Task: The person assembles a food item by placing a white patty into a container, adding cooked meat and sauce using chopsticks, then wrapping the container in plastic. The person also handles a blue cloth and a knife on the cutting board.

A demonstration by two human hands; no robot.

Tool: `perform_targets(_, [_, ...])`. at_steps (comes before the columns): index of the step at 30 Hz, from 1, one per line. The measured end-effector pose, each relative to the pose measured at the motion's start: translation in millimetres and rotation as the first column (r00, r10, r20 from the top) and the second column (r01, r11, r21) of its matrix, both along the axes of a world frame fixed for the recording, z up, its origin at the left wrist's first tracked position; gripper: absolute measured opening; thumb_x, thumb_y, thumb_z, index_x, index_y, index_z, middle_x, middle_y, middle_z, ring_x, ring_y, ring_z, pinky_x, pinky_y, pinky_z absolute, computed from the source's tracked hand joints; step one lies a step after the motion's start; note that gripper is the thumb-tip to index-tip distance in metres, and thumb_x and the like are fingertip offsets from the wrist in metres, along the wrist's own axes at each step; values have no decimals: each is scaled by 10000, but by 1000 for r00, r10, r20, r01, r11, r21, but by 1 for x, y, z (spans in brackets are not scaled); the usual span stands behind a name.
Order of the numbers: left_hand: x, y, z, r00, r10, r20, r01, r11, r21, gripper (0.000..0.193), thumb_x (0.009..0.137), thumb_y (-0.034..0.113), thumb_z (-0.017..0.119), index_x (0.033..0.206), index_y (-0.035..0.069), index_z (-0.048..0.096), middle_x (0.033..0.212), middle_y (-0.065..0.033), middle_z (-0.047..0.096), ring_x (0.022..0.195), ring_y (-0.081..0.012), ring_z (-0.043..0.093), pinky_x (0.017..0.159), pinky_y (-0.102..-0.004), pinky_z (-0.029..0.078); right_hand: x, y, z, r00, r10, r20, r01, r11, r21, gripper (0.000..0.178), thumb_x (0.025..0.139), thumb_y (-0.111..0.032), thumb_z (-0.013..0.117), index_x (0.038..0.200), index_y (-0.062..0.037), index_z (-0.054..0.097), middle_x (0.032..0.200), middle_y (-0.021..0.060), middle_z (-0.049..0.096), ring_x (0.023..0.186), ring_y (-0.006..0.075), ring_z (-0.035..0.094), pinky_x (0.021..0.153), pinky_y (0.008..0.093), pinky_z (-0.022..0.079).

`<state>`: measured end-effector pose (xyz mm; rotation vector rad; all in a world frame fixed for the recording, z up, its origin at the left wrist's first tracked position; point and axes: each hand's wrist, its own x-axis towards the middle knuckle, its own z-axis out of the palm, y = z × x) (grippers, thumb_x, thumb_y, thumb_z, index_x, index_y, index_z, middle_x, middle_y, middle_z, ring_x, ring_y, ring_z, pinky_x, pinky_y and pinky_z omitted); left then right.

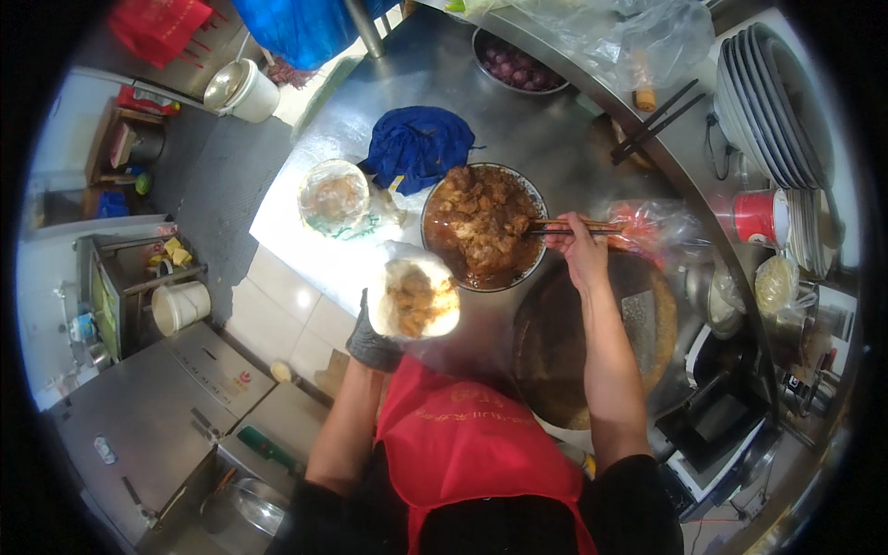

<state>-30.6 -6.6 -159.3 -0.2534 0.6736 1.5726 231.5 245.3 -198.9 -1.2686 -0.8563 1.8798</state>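
My left hand (372,342), in a dark glove, is closed on the side of a small white bowl (448,319). Pieces of brown meat (414,301) lie inside it; whether a plastic liner covers its wall I cannot make out. Just beyond and to the right sits a large bowl with a patterned rim (539,198), full of braised meat (486,222) in brown sauce. With bare fingers my right hand (581,248) grips a pair of chopsticks (606,228). Their tips reach over the right part of the large bowl, at the meat.
A round chopping board (555,347) lies under my right forearm. Past the bowls are a blue cloth (421,141) and a plastic-wrapped bowl (333,199). Dark chopsticks (659,123), stacked plates (751,106) and a red can (757,217) stand right. A pot of red onions (518,72) sits far back.
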Motion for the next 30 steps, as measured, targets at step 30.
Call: perform_targets(30, [-3,-4,-7,995,76,63,-75,997,-15,566,1057,465,416,1371,13,545,1339,-186,627,1192,-367,635,1027,-526,531,-25,24,-5,997,57,49,-63,991,121,255,1059,-259,587,1020,-16,655,853,137,709,649,191,683,614,321,576])
